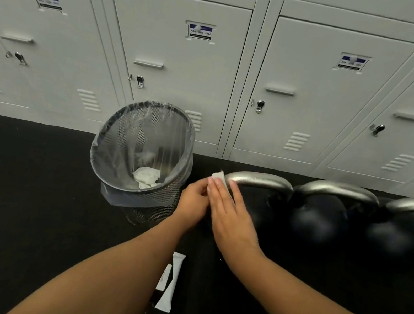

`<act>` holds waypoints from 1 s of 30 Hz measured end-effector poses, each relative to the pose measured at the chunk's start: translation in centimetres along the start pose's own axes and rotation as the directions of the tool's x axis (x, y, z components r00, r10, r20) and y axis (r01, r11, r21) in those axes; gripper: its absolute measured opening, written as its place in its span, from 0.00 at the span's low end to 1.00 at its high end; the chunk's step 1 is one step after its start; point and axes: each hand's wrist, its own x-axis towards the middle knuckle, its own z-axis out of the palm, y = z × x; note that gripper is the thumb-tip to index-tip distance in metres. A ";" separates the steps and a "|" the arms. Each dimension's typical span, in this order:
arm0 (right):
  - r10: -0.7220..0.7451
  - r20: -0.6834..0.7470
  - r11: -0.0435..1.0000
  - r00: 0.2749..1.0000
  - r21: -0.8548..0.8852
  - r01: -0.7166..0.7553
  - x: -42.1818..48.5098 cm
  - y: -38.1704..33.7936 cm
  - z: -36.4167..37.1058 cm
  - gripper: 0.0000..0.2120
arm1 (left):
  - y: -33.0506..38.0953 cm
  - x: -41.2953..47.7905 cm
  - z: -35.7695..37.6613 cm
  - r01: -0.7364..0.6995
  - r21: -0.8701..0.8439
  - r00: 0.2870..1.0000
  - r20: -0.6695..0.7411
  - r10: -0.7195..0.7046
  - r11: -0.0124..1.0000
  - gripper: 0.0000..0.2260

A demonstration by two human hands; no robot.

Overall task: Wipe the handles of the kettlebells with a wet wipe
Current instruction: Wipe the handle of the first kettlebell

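Black kettlebells (319, 221), three, white wipe (218, 176), one

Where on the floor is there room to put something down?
The black floor left of the bin, up to the lockers, is bare. So is the strip in front of the kettlebells. It is crowded where the left hand and right hand meet at the wet wipe, and by the packets.

Bare forearms, uncovered as far up as seen; left hand (193, 201) and right hand (229, 213) likewise bare, fingernails trimmed short and rounded.
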 end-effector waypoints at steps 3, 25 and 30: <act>-0.020 0.022 1.000 1.000 0.008 0.019 -0.3 0.0 0.3 0.33 | 0.1 -0.2 0.1 -0.012 -0.022 0.999 0.033 0.012 1.000 0.14; 0.088 0.015 0.937 0.996 0.337 -0.088 4.6 3.8 -1.3 0.26 | 1.7 0.0 1.6 -0.020 -0.026 0.998 -0.057 0.019 0.999 0.16; 0.059 -0.026 0.924 0.998 0.379 -0.045 1.2 2.9 -0.8 0.28 | 1.6 0.2 1.7 -0.013 0.080 0.997 -0.078 0.019 0.997 0.12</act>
